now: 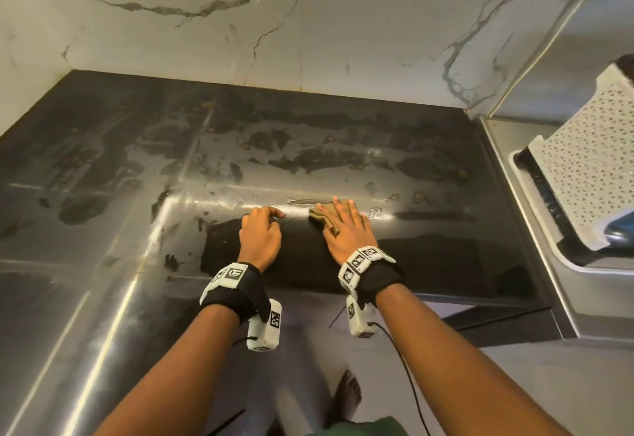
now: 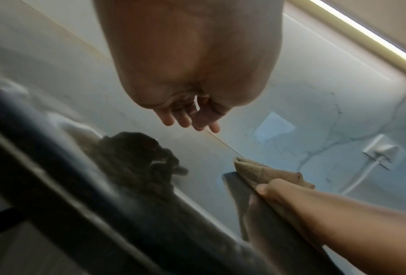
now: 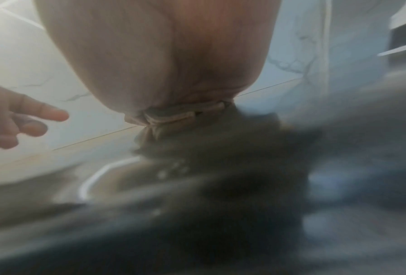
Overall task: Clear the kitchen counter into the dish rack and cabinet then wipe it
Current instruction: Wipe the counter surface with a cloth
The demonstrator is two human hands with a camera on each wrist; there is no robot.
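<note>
The dark glossy counter (image 1: 240, 147) is streaked with wet smears and drops. A folded tan cloth (image 1: 318, 216) lies on it near the front edge. My right hand (image 1: 341, 210) presses flat on the cloth with straight fingers; the cloth (image 3: 180, 115) bunches under the palm in the right wrist view. My left hand (image 1: 272, 217) rests just left of it, fingers loosely curled, index finger out, holding nothing. In the left wrist view the left fingers (image 2: 188, 121) hang above the counter, with the cloth (image 2: 263, 173) under the right thumb.
A white perforated dish rack (image 1: 590, 168) stands at the right on a steel drainboard (image 1: 507, 168). White marble walls (image 1: 343, 23) close the back and left. The counter's front edge runs just under my wrists, and a bare foot (image 1: 346, 394) is on the floor below.
</note>
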